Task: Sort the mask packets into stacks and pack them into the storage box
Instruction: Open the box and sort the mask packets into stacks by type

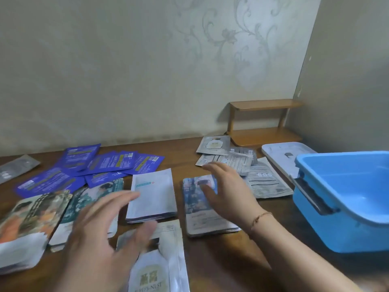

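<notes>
The bench (221, 256) is dark brown wood. At ten o'clock lie purple packets (88, 165) with white print and yellow-green bands. At eight o'clock, packets (35, 209) carry painted scenes in orange, green and teal. The centre stack (152, 197) is white with a small teal label; the stack (200, 209) just right of it is blue-pictured above white. Grey-and-white packets (233, 160) sit at one o'clock. The storage box (345, 199) at three o'clock is bright blue, its lid (282, 153) white. The shelf (263, 123) is honey-coloured wood; the wallpaper (231, 39) is pale beige with grey floral scrolls.
</notes>
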Demonstrator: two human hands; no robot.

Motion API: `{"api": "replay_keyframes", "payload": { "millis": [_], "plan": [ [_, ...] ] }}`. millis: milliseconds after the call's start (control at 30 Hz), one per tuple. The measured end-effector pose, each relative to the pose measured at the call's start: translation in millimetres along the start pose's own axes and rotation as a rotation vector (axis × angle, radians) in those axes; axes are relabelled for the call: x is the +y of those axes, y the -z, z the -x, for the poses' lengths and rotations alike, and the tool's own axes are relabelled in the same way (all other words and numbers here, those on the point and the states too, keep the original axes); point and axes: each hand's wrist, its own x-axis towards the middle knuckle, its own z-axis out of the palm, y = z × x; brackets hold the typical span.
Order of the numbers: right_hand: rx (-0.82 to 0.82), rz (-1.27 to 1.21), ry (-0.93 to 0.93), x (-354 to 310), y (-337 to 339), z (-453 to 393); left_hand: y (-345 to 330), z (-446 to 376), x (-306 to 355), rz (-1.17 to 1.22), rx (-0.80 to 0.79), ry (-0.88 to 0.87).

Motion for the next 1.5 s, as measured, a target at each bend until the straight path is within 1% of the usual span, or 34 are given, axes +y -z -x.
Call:
{"api": "replay_keyframes", "payload": {
  "millis": [33,67,100,133,167,233,300,367,467,533,633,767,833,867,933,1000,1033,1100,1167,1200,1233,1267,1300,1333,1367,1433,1467,1500],
  "plan": [
    [0.015,0.058,-0.104,16,4,-16,-22,-17,13,0.046,0.012,0.007],
    [0.003,0.113,-0.202,32,7,-31,-43,-39,18,0.046,-0.090,0.030],
    [-0.028,0.159,-0.279,47,8,-45,-64,-61,21,-0.003,-0.174,0.018],
    [-0.064,0.191,-0.334,60,7,-55,-85,-85,22,-0.042,-0.285,0.007],
    [-0.102,0.213,-0.367,71,5,-63,-103,-107,25,-0.077,-0.350,-0.015],
    [-0.139,0.240,-0.386,86,-2,-70,-140,-141,22,-0.129,-0.531,-0.041],
    [-0.103,0.270,-0.390,93,-9,-73,-170,-164,19,-0.232,-0.670,-0.075],
    [-0.039,0.301,-0.382,97,-15,-75,-192,-182,12,-0.304,-0.734,-0.096],
    [0.023,0.283,-0.408,99,-16,-79,-214,-193,0,-0.305,-0.781,-0.092],
    [0.071,0.250,-0.428,97,-15,-81,-225,-194,-3,-0.277,-0.759,-0.101],
    [0.140,0.142,-0.444,92,-10,-81,-235,-193,-6,-0.198,-0.655,-0.126],
    [0.267,-0.025,-0.429,81,4,-71,-237,-203,-19,-0.217,-0.564,-0.146],
    [0.303,-0.110,-0.413,77,11,-65,-234,-209,-25,-0.165,-0.487,-0.102],
    [0.302,-0.115,-0.411,75,14,-62,-232,-210,-27,-0.134,-0.446,-0.073],
    [0.309,0.036,-0.385,71,17,-60,-229,-210,-29,-0.119,-0.409,-0.064],
    [0.371,0.289,-0.310,65,13,-60,-228,-207,-29,-0.116,-0.392,-0.099],
    [0.389,0.351,-0.279,62,12,-63,-227,-205,-28,-0.109,-0.375,-0.128],
    [0.421,0.426,-0.189,57,10,-67,-224,-204,-25,-0.065,-0.311,-0.211],
    [0.488,0.440,-0.121,54,13,-66,-217,-201,-21,0.063,-0.208,-0.253],
    [0.539,0.408,-0.091,50,16,-64,-210,-198,-17,0.161,-0.165,-0.215],
    [0.598,0.354,-0.065,45,21,-61,-201,-193,-14,0.279,-0.139,-0.125],
    [0.650,0.292,-0.059,40,27,-57,-190,-187,-10,0.398,-0.149,-0.002],
    [0.687,0.198,-0.058,33,33,-54,-177,-181,-8,0.499,-0.198,0.124],
    [0.666,0.012,-0.071,25,39,-49,-162,-172,-6,0.568,-0.282,0.217],
    [0.595,-0.280,-0.099,16,45,-46,-146,-162,-6,0.631,-0.386,0.269],
    [0.365,-0.946,-0.183,-3,54,-41,-117,-140,-10,0.787,-0.585,0.296],
    [0.262,-1.160,-0.236,-10,55,-38,-103,-129,-11,0.879,-0.655,0.318],
    [0.189,-1.297,-0.278,-15,54,-37,-92,-120,-12,0.947,-0.687,0.341]
  ]
}}
